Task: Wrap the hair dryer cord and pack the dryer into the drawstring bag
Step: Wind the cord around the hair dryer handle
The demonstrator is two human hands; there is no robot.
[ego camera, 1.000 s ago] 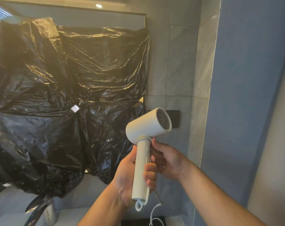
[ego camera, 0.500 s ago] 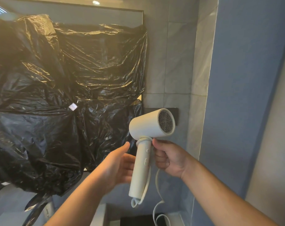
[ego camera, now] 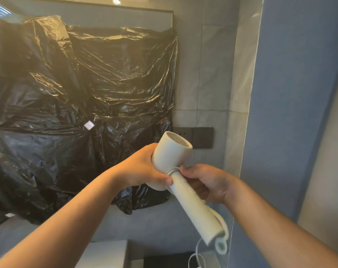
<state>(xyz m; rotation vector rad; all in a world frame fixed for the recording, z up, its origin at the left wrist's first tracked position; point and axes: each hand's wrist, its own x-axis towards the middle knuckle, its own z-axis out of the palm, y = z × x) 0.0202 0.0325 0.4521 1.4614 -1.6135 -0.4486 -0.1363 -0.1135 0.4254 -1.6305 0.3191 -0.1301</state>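
White plastic cord is nearest the lens. It curls off the butt of the handle and trails loose out of the bottom edge. No turns on it yet, so I'd call the wrap not started. Plug and the rest of the run are cut off.

Hair dryer is held in mid-air between both hands, handle tilted down toward the camera, grille end up and away.

- Right hand: fingers curled round the top of the handle, thumb on the collar under the barrel.
- Left hand: clasps the barrel from the left, thumb tip at the joint. Its other fingers are behind the body, can't see them.

One hand either side of the joint reads like bracing the barrel to fold or twist the handle, i.e. making it compact before winding. That's a guess; no hinge detail is visible, the handle is motion-blurred.

Drawstring bag: not in frame. A dark shape and a pale ledge sit at the bottom edge, too cropped to identify.

Behind: dark wall plates on the tile, then crumpled black plastic sheeting covering whatever it hangs over.
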